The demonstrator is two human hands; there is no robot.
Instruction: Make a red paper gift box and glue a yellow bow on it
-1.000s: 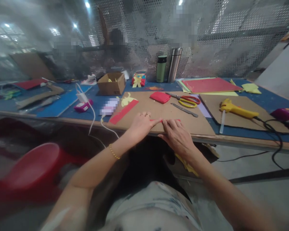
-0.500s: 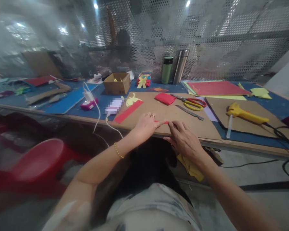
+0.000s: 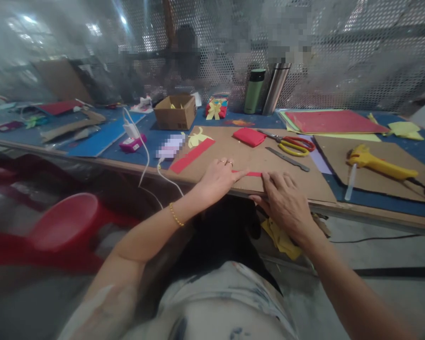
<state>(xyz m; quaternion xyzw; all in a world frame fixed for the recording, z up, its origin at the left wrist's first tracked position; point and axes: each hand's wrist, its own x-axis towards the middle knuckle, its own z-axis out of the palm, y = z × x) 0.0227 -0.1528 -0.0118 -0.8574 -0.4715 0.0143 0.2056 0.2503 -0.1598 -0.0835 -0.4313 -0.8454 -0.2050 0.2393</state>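
Note:
A narrow red strip (image 3: 255,174), apparently paper or felt, lies near the front edge of the cardboard sheet (image 3: 219,156). My left hand (image 3: 217,178) presses on its left part, the fingers close together and one pointing right along it. At its right end my right hand (image 3: 285,200) bears down with bent fingertips, while the thumb hangs by the table edge. Both hands cover parts of the strip. Left of them is a wider red strip (image 3: 192,156). A folded red piece (image 3: 248,136), scissors (image 3: 297,144) and a flat grey blade (image 3: 286,158) lie beyond.
A yellow glue gun (image 3: 382,163) rests on another cardboard piece at right. Behind stand a small carton (image 3: 175,112), a green bottle (image 3: 255,92) and a steel flask (image 3: 276,89). A white cable (image 3: 147,160) droops over the edge. A red stool (image 3: 65,222) stands at lower left.
The view has shifted, so the table items appear farther right and slightly higher. More of the red strip shows between my hands, which sit a little farther apart.

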